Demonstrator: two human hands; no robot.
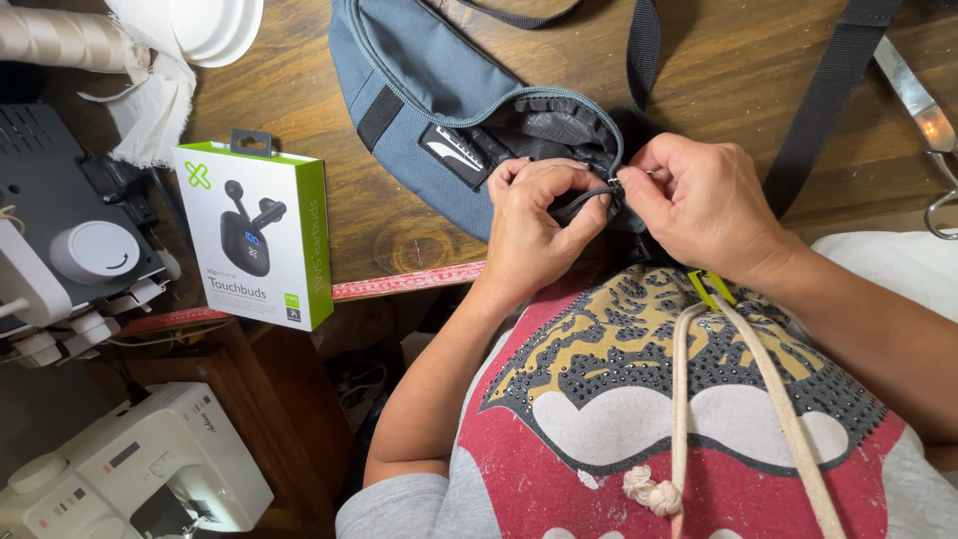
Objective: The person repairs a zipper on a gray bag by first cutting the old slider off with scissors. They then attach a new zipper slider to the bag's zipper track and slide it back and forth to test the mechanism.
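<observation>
Head camera, looking down: a blue-grey waist bag [419,70] lies on the wooden table [299,90] at its near edge, with the zipped opening facing the person and gaping to show dark lining. The left hand [534,225] is clamped on the dark edge of the bag at the end of the zip, thumb and fingers pressed together over the fabric. The right hand [699,205] meets it from the other side, with thumb and forefinger pinched shut on the small zip slider [614,185]; the two hands touch at the fingertips. The bag's black strap [828,90] runs away across the table to the upper right. A green-and-white earbud box [257,230] stands well apart to the left. A white sewing machine [130,479] sits below the table at lower left. Metal scissors [923,120] lie at the right edge.
</observation>
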